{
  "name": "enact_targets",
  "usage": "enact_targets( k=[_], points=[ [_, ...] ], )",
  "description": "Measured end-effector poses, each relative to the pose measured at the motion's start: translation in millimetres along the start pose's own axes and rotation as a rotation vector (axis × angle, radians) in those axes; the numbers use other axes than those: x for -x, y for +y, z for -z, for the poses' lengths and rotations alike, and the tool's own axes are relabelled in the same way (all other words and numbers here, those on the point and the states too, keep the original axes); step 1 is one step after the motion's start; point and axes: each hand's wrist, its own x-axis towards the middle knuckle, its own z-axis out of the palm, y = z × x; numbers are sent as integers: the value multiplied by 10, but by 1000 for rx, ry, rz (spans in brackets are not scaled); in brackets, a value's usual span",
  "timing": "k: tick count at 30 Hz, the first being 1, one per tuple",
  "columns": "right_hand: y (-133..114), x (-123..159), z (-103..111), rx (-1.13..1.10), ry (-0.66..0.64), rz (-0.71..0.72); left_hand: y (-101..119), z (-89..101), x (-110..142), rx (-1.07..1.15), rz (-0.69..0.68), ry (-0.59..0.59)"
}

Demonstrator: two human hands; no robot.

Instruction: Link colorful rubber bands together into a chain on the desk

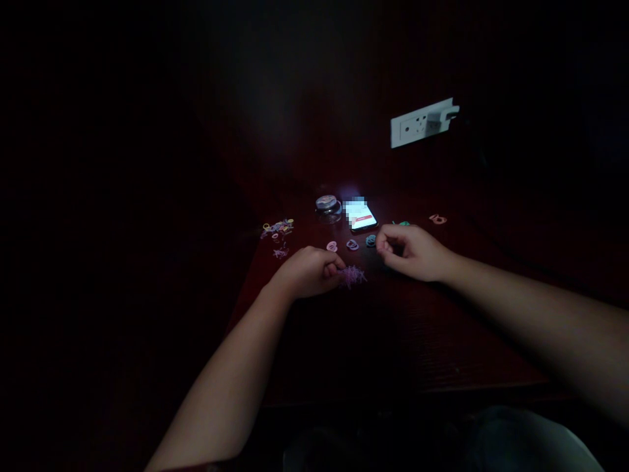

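Note:
My left hand [314,272] rests on the dark table with its fingers pinched together at the edge of a small pile of thin purple pieces [352,275]. Whatever those fingertips hold is hidden. Across from it, my right hand [411,253] has thumb and fingers curled into a pinch beside a cluster of teal hair ties [371,240]; anything in that pinch is too small to make out. Between the hands lie pink hair ties [332,246] and blue-violet hair ties [352,244]. Green hair ties [401,223] show partly behind my right hand.
A lit phone [362,216] lies behind the clusters, beside a round clear container [327,204]. Mixed coloured hair ties [278,228] and loose purple bits [280,252] are at the left. Orange hair ties [438,219] lie right. A socket panel [420,124] is on the wall.

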Motion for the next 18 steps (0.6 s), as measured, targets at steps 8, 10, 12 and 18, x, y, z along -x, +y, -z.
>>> enact_targets(
  k=[8,10,12,18],
  points=[
    [28,5,-5,-11,2,0,-15,59,-14,-156,11,124],
    [31,6,-6,-19,-2,-2,-51,76,-2,-162,34,132],
    [32,6,-7,-26,0,-1,-89,80,14,-129,22,98],
    [28,4,-9,-30,-1,-7,-129,30,23,-80,-76,-7]
  ],
)
